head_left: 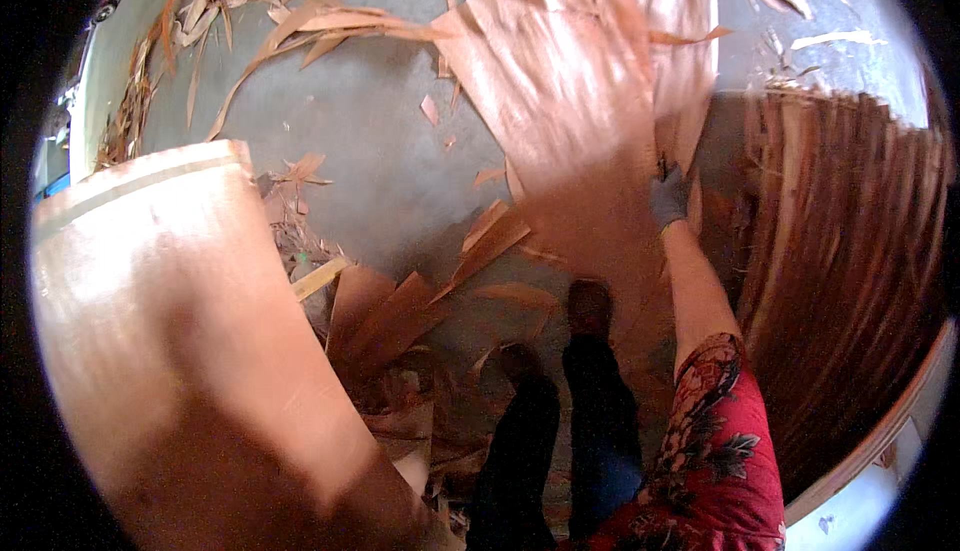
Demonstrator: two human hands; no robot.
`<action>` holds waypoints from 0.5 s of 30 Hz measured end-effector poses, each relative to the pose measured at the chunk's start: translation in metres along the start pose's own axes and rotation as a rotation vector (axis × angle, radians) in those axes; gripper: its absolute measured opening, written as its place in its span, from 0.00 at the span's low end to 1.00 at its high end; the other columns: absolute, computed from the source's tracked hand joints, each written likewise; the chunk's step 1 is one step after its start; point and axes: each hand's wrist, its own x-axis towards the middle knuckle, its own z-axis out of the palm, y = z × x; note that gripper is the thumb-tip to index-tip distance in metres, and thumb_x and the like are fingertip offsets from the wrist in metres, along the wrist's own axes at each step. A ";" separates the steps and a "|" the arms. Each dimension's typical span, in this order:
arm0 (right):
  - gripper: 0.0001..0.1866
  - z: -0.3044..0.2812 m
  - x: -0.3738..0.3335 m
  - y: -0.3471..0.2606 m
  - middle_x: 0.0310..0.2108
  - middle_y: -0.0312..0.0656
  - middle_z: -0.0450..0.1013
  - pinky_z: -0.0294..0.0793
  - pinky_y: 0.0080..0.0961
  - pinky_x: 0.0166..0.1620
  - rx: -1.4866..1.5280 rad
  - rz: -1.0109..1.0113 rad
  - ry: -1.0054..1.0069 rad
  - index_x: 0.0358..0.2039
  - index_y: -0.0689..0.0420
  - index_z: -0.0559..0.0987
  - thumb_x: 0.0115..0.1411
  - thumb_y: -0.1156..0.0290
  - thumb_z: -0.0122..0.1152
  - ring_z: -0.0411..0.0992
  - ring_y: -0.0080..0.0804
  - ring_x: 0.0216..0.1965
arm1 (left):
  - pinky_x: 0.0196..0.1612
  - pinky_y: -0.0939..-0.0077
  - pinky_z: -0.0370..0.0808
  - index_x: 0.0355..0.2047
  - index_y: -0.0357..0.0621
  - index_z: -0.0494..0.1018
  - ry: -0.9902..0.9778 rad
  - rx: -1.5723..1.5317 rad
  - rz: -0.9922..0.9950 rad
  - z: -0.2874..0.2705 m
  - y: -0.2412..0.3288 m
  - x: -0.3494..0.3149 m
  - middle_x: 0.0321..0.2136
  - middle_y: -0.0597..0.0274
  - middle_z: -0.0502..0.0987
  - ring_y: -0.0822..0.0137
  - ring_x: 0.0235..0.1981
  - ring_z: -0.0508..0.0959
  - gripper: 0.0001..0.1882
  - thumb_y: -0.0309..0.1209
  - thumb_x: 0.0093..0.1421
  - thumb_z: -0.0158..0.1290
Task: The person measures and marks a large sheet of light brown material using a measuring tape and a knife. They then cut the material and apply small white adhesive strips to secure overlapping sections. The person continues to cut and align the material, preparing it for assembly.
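Note:
My right hand, in a grey glove, reaches forward with its fingers closed at the right edge of a long, thin wood veneer sheet. The sheet is reddish-tan and wavy, stretching away from near my feet toward the far side, and it is partly blurred. Another veneer strip lies along its right side. My fingertips are small and partly hidden against the sheet. My left hand is out of view.
A large stack with a smooth tan top sheet stands on the left. On the right is a tall pile of layered veneer with rough edges. Torn strips and offcuts litter the grey floor around my shoes.

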 end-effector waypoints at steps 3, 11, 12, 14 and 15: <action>0.20 0.001 -0.002 -0.006 0.41 0.54 0.71 0.68 0.38 0.46 0.018 0.229 -0.288 0.44 0.65 0.69 0.55 0.63 0.51 0.70 0.46 0.44 | 0.61 0.65 0.55 0.59 0.34 0.55 -0.016 -0.018 -0.024 0.004 -0.003 0.001 0.60 0.47 0.56 0.54 0.60 0.57 0.26 0.34 0.63 0.39; 0.17 -0.058 -0.061 -0.041 0.31 0.48 0.75 0.69 0.35 0.36 0.283 0.209 -0.185 0.37 0.63 0.75 0.54 0.62 0.57 0.73 0.41 0.31 | 0.61 0.66 0.54 0.59 0.35 0.54 -0.001 -0.115 -0.032 -0.028 -0.012 0.007 0.60 0.48 0.56 0.55 0.61 0.56 0.26 0.33 0.63 0.38; 0.16 -0.069 -0.070 -0.042 0.30 0.48 0.75 0.69 0.34 0.36 0.356 0.157 -0.143 0.36 0.63 0.75 0.55 0.63 0.57 0.73 0.42 0.30 | 0.61 0.66 0.54 0.59 0.35 0.54 0.004 -0.134 -0.030 -0.037 -0.013 0.007 0.60 0.48 0.56 0.55 0.61 0.56 0.26 0.33 0.63 0.38; 0.14 -0.093 -0.089 -0.048 0.30 0.47 0.75 0.68 0.34 0.36 0.410 0.221 -0.194 0.34 0.63 0.76 0.56 0.64 0.57 0.72 0.41 0.31 | 0.61 0.66 0.54 0.60 0.35 0.54 0.017 -0.178 -0.022 -0.054 -0.016 0.010 0.60 0.49 0.56 0.55 0.61 0.56 0.26 0.33 0.63 0.38; 0.14 -0.111 -0.101 -0.051 0.29 0.47 0.75 0.68 0.34 0.37 0.421 0.185 -0.184 0.34 0.64 0.75 0.56 0.64 0.56 0.71 0.41 0.31 | 0.61 0.66 0.54 0.60 0.35 0.54 0.018 -0.199 -0.026 -0.064 -0.017 0.012 0.60 0.49 0.56 0.55 0.61 0.56 0.26 0.33 0.63 0.38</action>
